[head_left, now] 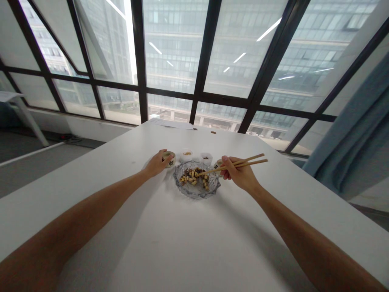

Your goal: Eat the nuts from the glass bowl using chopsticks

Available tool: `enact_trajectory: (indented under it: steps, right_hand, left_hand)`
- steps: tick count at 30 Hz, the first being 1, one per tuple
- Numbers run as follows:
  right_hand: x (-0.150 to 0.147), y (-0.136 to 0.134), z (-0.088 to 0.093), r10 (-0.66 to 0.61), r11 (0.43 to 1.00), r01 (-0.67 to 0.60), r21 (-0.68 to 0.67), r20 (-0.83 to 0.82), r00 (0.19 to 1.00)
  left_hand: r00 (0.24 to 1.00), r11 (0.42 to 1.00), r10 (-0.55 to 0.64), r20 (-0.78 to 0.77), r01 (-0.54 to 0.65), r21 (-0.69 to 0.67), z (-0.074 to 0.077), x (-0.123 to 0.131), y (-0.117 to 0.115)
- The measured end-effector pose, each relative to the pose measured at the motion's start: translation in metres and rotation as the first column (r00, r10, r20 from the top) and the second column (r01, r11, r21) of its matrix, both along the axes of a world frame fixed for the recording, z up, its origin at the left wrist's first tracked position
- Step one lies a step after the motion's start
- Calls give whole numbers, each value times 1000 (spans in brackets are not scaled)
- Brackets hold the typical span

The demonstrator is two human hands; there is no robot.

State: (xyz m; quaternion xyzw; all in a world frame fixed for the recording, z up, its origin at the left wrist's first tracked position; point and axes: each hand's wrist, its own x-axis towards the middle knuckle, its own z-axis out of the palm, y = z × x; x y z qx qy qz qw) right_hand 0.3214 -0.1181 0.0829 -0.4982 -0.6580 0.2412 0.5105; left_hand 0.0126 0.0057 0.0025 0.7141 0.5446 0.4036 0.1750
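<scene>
Wooden chopsticks are gripped in my right hand, their tips down among the nuts or beans in a clear, scalloped glass bowl. Light and dark pieces lie mixed there; their exact kind is too small to tell. My left hand is closed round the side of a small beige cup with dark lettering, left of the bowl. A similar lettered cup stands on the right, partly hidden behind my right hand.
Behind the bowl stand two small white cups, one with yellowish bits and one with dark bits. Farther back on the white table lie paper sheets and a brown disc. Windows and a blue curtain border the table.
</scene>
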Motion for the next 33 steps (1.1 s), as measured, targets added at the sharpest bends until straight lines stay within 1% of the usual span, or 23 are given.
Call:
enact_trajectory:
  steps: [3, 5, 8, 11, 13, 15, 17, 20, 23, 25, 28, 31, 33]
  right_hand:
    - [2, 1, 0, -73, 995, 77, 69, -56, 996]
    - [4, 2, -3, -91, 993, 92, 79, -15, 996]
    - [5, 5, -11, -75, 995, 65, 76, 132, 988]
    - [4, 4, -16, -27, 994, -4, 107, 285, 958]
    - [2, 3, -17, 1, 990, -49, 132, 336, 942]
    - [1, 1, -17, 10, 990, -56, 129, 329, 944]
    - [0, 1, -17, -8, 994, -20, 104, 255, 967]
    - [-2, 2, -15, -50, 996, 48, 69, 26, 998]
    - [-1, 7, -11, -87, 996, 91, 10, -224, 971]
    - [1, 11, -10, -104, 995, 97, -39, -333, 937]
    - [7, 18, -12, -106, 993, 75, -90, -401, 910]
    - [11, 22, -14, -114, 991, 75, -111, -409, 906]
    - [11, 21, -14, -130, 990, 98, -99, -403, 906]
  left_hand:
    - [1000, 1000, -6, -2, 6, -4, 0, 0, 0]
    - [1000, 1000, -7, 0, 7, -3, 1, 0, -1]
    - [1000, 1000, -16, 5, 16, 4, 0, 0, -1]
    - [1000, 1000, -25, 11, 25, 2, -1, -1, -1]
    - [999, 1000, -28, 17, 28, 0, -1, -1, 0]
    - [999, 1000, -29, 23, 29, 0, -2, -1, 0]
    - [999, 1000, -25, 21, 25, 3, -2, -1, 0]
    - [1000, 999, -31, 2, 31, 9, -2, -1, -1]
    - [998, 998, -54, -33, 55, 25, -1, -1, -2]
    - [997, 998, -64, -47, 65, 26, -1, -1, -3]
    - [997, 998, -65, -43, 66, 21, 1, -1, -5]
    - [997, 996, -67, -37, 69, 50, 1, 0, -7]
    - [996, 994, -76, -39, 79, 76, 2, 0, -7]
